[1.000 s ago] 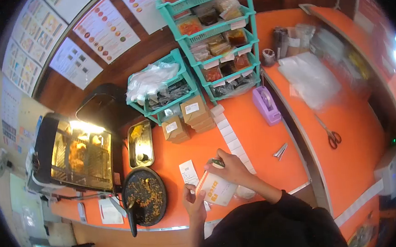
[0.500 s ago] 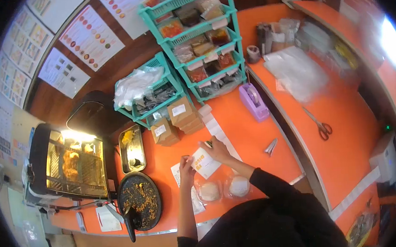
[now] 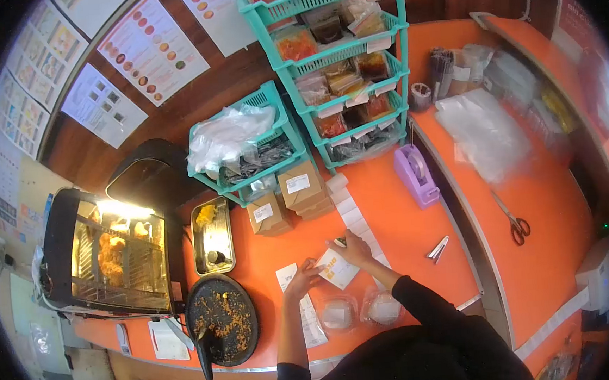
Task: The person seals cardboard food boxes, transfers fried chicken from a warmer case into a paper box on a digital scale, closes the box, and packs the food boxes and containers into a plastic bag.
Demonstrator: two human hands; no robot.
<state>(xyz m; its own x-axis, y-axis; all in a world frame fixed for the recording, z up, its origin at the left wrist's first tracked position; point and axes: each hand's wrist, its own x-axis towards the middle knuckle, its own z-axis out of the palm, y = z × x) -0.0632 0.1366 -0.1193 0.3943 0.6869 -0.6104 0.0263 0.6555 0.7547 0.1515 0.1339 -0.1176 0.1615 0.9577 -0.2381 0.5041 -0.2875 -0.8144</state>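
Observation:
A white box (image 3: 337,269) with yellow lettering lies tilted between my hands over the orange counter. My left hand (image 3: 304,279) is closed on its left edge. From the right, my right hand (image 3: 355,251) rests over the upper right corner, fingers closed around a small dark-green stick-like thing (image 3: 340,242), too small to make out fully. Just below the box sit two round items in clear plastic, a left one (image 3: 338,314) and a right one (image 3: 383,307). A long printed receipt (image 3: 312,323) lies under my left wrist.
A black pan with crumbs (image 3: 223,316), a metal tray (image 3: 212,239) and a lit food warmer (image 3: 115,256) stand left. Brown boxes (image 3: 303,189) and teal racks (image 3: 341,103) are behind. A purple tape dispenser (image 3: 416,175), stapler (image 3: 438,250) and scissors (image 3: 513,221) lie right.
The view has shifted, so the counter items appear farther right and lower. My left fingers have moved from upright at the box's corner to lying flatter along its left edge.

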